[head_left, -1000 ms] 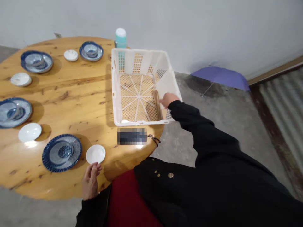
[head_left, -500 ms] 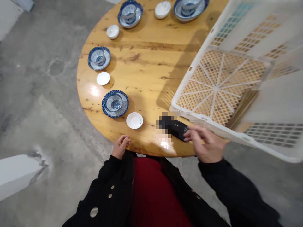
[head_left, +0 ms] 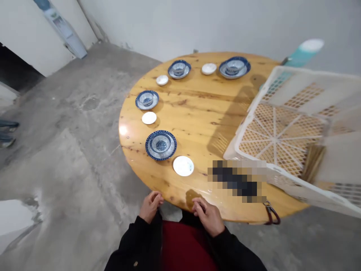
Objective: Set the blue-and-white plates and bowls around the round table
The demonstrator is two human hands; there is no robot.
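Note:
My left hand (head_left: 151,207) hovers at the near table edge with its fingers curled in and nothing showing in them. A short way to its right, my right hand (head_left: 208,215) is also loosely closed at the edge, with no object visible in it. Nearest to both hands is a small white dish (head_left: 183,166). Left of that dish, a patterned blue-and-white bowl (head_left: 161,143) sits on a matching plate (head_left: 148,152). A dark object (head_left: 235,181), blurred by pixelation, lies to the right of my right hand, apart from it.
A large white plastic crate (head_left: 284,171) stands on the right of the round wooden table (head_left: 194,124), with brown sticks (head_left: 313,162) inside. More bowls on plates and small dishes line the far left rim. A dark red loop (head_left: 272,216) with metal lies at the near edge.
My right hand has left the black object and moved left to the table edge, near my left hand. The view has tilted up, showing the wall and a water dispenser.

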